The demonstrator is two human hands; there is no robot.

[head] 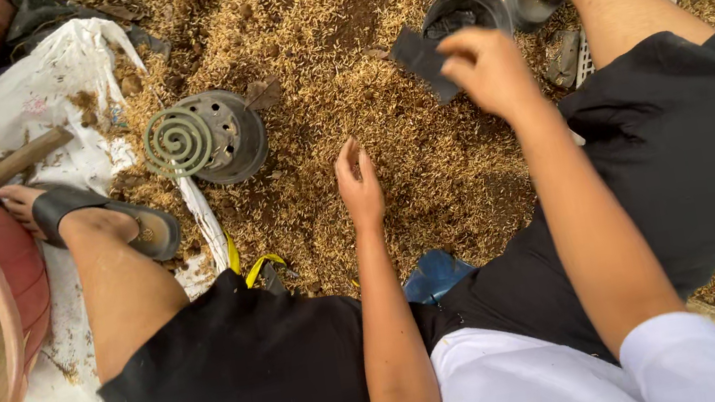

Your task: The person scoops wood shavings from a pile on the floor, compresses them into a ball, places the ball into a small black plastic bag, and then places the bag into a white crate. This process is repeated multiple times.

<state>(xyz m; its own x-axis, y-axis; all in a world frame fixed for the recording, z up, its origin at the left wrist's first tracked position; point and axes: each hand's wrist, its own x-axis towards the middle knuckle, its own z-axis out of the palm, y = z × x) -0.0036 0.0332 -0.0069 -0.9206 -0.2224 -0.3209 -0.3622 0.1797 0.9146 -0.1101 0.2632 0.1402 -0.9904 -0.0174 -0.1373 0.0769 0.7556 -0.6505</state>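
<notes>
Your right hand (489, 65) pinches a small limp black bag (421, 59) by its upper edge, fingers closed on it, holding it above the husks (385, 130) just in front of the black pot (466, 10). Your left hand (360, 186) rests on the husk heap, fingers loosely curled and half open, holding nothing that shows. To fill well, spread the bag's mouth wide with the right fingers and bring it low to the heap, so the left hand has a short scoop. Take full, cupped handfuls rather than pinches. Keep clear of the green coil (178, 141) on the upturned pot (223, 136) by your left foot.
</notes>
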